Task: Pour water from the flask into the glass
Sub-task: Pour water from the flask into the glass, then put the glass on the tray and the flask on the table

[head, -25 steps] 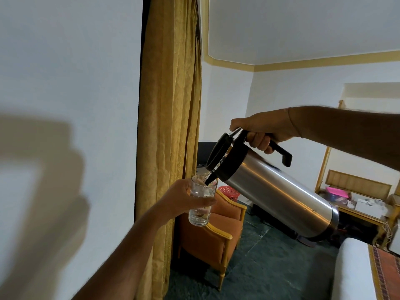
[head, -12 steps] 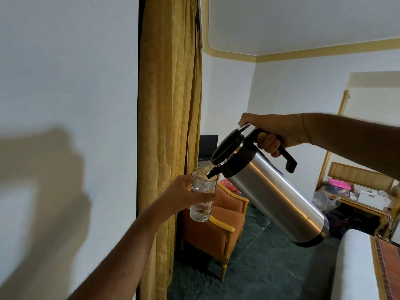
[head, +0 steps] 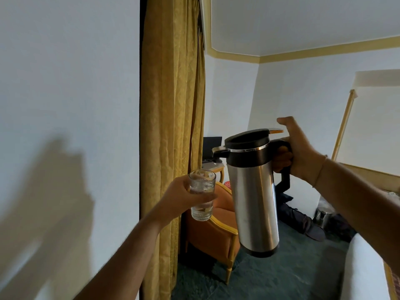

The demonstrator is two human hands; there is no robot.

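Two bare hands fill my remote view, each raised in mid-air with one vessel. My left hand (head: 184,195) wraps around the glass (head: 201,194), fingers curled across its front and thumb behind, so the grasp is closed firmly on the tumbler. That glass stands upright and holds clear water; I cannot judge the exact level. My right hand (head: 303,152) closes its fingers (head: 283,158) through the black handle of the flask (head: 254,202), while the thumb (head: 285,122) is lifted free above the lid lever. That flask hangs almost upright, steel body below, black collar and spout above, the spout pointing left toward the glass. Spout and glass rim are apart; no stream joins them. Flask and glass sit just beside each other, flask to the right. Behind them hang a gold curtain (head: 173,105) and stand an orange armchair (head: 214,230) on dark green floor.
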